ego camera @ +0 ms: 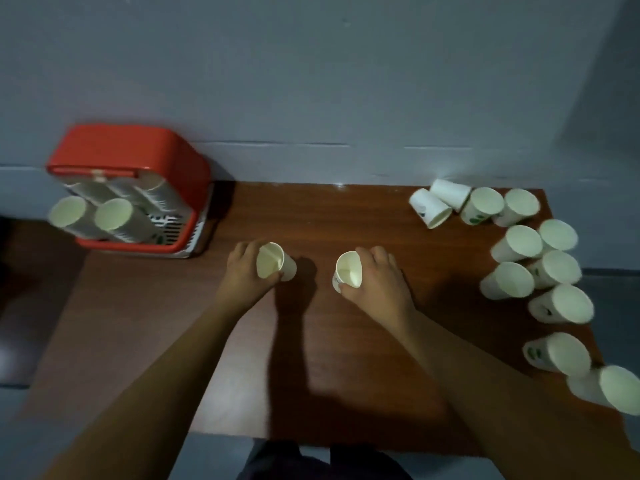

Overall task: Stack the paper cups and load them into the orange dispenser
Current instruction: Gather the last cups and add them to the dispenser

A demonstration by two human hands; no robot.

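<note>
Forearms (166,375) over bench (311,209) | left grip (247,268) curled round left cup (273,261) | right grip (377,275) curled round right cup (348,270) | likely light, crushable paper (hold mid-wall, gently)

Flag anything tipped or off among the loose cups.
Front tipped cup and rear tipped cup, at the table's far right corner, appear to lie on their sides; the other loose cups stand mouths up. No spills visible.

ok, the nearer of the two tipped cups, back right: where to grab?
Pinch the tipped cup across its side wall, mid-body, coming from above and the left. It lies on its side, mouth toward the near right, with a second tipped cup behind and an upright cup close on its right.
</note>
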